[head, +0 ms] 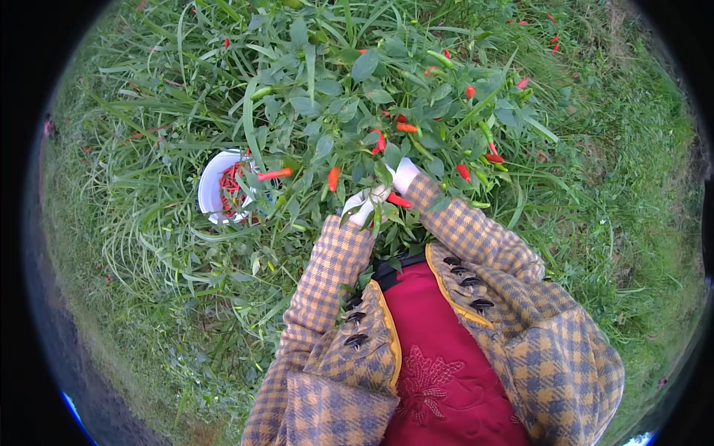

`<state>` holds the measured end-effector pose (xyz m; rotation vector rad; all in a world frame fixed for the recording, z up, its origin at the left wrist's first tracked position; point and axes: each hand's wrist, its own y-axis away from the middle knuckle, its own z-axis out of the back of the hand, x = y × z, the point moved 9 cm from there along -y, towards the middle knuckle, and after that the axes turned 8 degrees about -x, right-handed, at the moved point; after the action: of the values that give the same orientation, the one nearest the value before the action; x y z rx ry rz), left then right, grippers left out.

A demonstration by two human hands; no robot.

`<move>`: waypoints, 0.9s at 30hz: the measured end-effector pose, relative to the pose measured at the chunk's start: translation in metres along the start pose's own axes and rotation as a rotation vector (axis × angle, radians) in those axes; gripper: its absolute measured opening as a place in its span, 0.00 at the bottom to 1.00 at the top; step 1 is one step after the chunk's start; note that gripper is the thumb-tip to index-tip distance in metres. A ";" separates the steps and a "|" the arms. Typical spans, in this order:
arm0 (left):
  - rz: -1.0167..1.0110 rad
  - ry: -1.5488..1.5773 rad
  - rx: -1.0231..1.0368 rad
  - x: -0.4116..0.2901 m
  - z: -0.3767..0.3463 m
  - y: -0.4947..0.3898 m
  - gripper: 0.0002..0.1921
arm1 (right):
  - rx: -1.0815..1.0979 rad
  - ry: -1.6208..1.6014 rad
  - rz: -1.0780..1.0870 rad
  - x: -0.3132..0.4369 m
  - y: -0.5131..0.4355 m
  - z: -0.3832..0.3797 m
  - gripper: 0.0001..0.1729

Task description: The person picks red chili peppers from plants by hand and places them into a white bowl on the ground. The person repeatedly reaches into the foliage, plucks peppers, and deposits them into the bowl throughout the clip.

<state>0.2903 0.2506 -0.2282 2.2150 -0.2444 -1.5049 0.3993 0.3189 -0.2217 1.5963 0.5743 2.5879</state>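
A chili pepper plant with red and green pods spreads before me, and both my hands reach into its leaves. My left hand, in a white glove, has its fingers bent among the stems. A red chili pepper sticks out just right of those fingertips; whether they touch it I cannot tell. Close by on the right is my right hand, also white-gloved, its fingers mostly hidden by foliage. Above it hang more red pods, among them an orange-red chili. A green chili hangs just below my left hand.
To the left, a white bucket holding many red chilies stands in tall grass, its right side covered by blades and leaves. More pods, such as a red chili, hang beside my right sleeve. Low weeds grow at right.
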 end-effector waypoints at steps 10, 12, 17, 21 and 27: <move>-0.307 -0.602 0.220 -0.130 -0.053 0.099 0.10 | -0.129 -0.781 -0.570 0.011 0.024 0.004 0.08; 0.108 -0.037 0.124 -0.080 -0.018 0.078 0.10 | 0.003 -0.664 -0.512 0.013 0.016 0.008 0.09; 0.298 0.653 0.162 -0.082 0.029 0.070 0.11 | -0.207 0.283 0.158 0.075 0.019 0.042 0.23; 0.296 0.648 0.299 -0.108 0.032 0.061 0.08 | -0.631 0.359 0.664 0.137 0.053 0.061 0.22; 0.023 0.279 0.304 -0.159 0.018 0.063 0.07 | -0.285 0.128 0.601 0.167 0.041 0.048 0.19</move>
<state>0.2186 0.2517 -0.0716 2.6168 -0.4300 -1.1903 0.3692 0.3327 -0.0459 1.7071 -0.3258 3.0041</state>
